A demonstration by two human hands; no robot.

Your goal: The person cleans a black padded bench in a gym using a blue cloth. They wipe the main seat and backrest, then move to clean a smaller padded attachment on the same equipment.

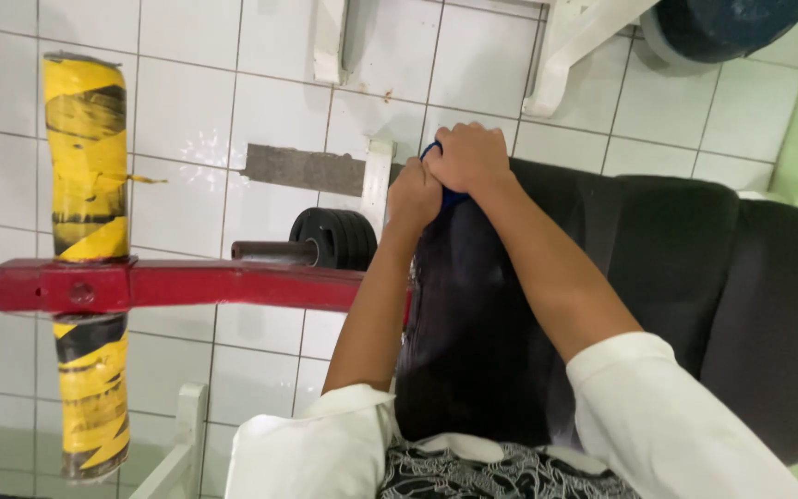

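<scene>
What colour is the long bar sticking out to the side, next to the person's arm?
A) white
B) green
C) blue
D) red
D: the bar running sideways past the left hand and the yellow-and-black taped post is painted red.

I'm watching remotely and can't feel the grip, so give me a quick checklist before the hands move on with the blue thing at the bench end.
1. Left hand closed at the bench end: ok.
2. Right hand closed on the blue thing: ok.
3. What the blue thing is: cannot tell, mostly hidden.
4. Black bench pad free of loose things: ok.
5. Weight plates on the bar, clear of the hands: ok.
6. Red bar runs close beside the left forearm: not ok.
</scene>
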